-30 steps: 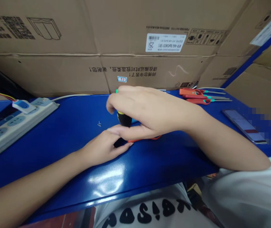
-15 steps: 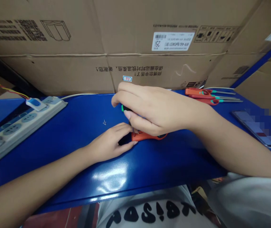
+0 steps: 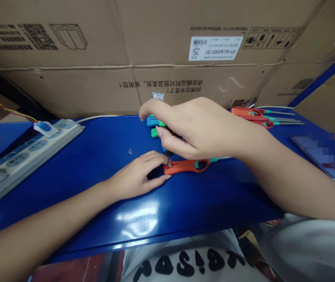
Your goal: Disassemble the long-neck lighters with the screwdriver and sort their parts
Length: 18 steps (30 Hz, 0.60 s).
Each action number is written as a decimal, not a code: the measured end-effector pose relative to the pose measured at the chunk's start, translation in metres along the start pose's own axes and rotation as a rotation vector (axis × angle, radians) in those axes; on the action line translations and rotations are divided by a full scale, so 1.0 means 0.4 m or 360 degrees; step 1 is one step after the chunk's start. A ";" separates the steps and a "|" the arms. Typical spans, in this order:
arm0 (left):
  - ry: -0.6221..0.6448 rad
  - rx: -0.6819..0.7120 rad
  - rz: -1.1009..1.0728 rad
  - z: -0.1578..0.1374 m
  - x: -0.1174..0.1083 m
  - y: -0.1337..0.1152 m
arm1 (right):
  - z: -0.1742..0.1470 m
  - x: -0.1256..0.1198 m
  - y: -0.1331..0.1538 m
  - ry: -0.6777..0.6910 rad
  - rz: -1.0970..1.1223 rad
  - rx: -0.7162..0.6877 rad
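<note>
An orange utility lighter (image 3: pixel 182 167) with a green trigger lies on the blue tabletop, its metal nozzle pointing right. My left hand (image 3: pixel 141 174) pinches the butt end of its handle between thumb and fingers. Over it, my right hand (image 3: pixel 189 127) is closed around a screwdriver (image 3: pixel 168 153), mostly hidden by the fingers. The thin shaft reaches down to the butt end of the lighter, by my left fingertips. Behind my right fingers, a blue-and-green handle (image 3: pixel 152 121) and a green handle end (image 3: pixel 155 132) show in part.
Several red and orange lighters (image 3: pixel 252 115) lie at the back right, near a phone (image 3: pixel 314 156). A white power strip (image 3: pixel 35 147) runs along the left. Behind the blue table (image 3: pixel 97 223) stands a cardboard box (image 3: pixel 94 90). A small metal piece (image 3: pixel 130 151) lies left of the hands.
My right hand has turned and lifted slightly, showing more of the orange lighter's trigger and the coloured handles behind. The left hand stays on the lighter.
</note>
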<state>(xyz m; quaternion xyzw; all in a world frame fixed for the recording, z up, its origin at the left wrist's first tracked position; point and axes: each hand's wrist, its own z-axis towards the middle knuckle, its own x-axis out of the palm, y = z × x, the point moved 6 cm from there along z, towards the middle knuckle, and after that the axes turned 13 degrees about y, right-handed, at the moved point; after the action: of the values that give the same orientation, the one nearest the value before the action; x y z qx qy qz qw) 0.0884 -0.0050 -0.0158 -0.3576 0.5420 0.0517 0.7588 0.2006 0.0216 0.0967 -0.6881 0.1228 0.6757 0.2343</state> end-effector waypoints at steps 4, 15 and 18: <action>-0.0018 -0.0002 0.0014 -0.003 0.002 0.006 | 0.000 -0.001 0.003 0.0003 -0.0035 0.0067; 0.0040 -0.0036 0.0070 -0.007 0.011 0.013 | -0.006 -0.007 0.028 0.0026 -0.0074 -0.0084; 0.0016 -0.0014 0.0098 -0.006 0.008 0.010 | -0.009 -0.013 0.028 -0.0018 0.0068 -0.0150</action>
<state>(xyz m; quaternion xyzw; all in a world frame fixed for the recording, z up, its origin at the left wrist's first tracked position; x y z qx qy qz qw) 0.0858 -0.0044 -0.0209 -0.3444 0.5563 0.0755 0.7525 0.1981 0.0096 0.1000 -0.6917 0.1043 0.6895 0.1877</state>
